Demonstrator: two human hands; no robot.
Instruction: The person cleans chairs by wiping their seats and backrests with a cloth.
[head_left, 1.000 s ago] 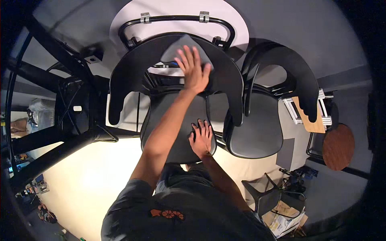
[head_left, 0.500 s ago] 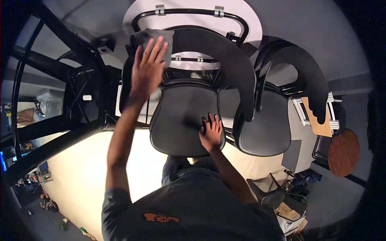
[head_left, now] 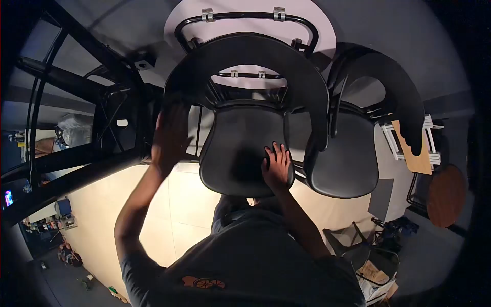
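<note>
A black chair with a curved backrest [head_left: 245,48] and a smooth seat [head_left: 245,138] stands directly before me. My left hand [head_left: 173,135] is at the left end of that backrest, dark and blurred, with its thumb apart; its fingers are lost in shadow. Whether the grey cloth seen earlier is still under it, I cannot make out. My right hand [head_left: 277,166] rests on the right front of the seat, fingers spread, holding nothing.
A second black chair [head_left: 345,158] stands close on the right. Behind is a round pale tabletop [head_left: 327,30] with a black tube frame. Black metal framing [head_left: 76,176] runs along the left. Further right are a folded wooden stool [head_left: 411,148] and a round brown top [head_left: 446,196].
My left hand has come down and left from the top of the backrest to its left end. The grey cloth no longer shows. My right hand stays on the seat.
</note>
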